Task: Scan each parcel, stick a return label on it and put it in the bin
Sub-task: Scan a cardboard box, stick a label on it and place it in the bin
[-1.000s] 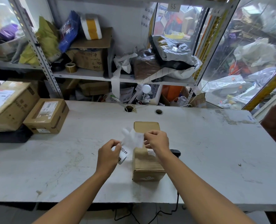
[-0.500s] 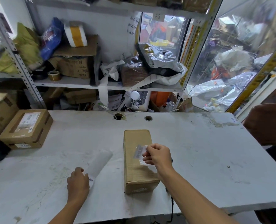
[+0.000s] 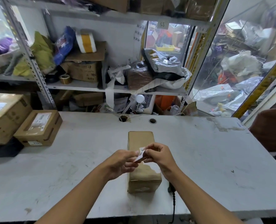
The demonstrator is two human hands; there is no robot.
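A long brown cardboard parcel (image 3: 141, 139) lies lengthwise on the white table (image 3: 198, 151), straight in front of me. Just above its middle, both hands hold a small white return label (image 3: 141, 153) with black print. My left hand (image 3: 122, 160) pinches the label's lower left edge. My right hand (image 3: 158, 155) pinches its upper right side. A patch of white paper shows on the parcel's top under my right wrist. A black scanner (image 3: 172, 188) with a coiled cable lies hidden for the most part behind my right forearm.
Two more brown boxes, a small one (image 3: 38, 127) and a bigger one (image 3: 5, 115), stand at the table's left end. Metal shelves (image 3: 85, 87) crammed with bags and boxes rise behind the table. A brown chair back (image 3: 269, 128) stands at the right.
My left hand has left the white backing strip on the table and come up to the label held by my right hand. The strip is out of sight now.
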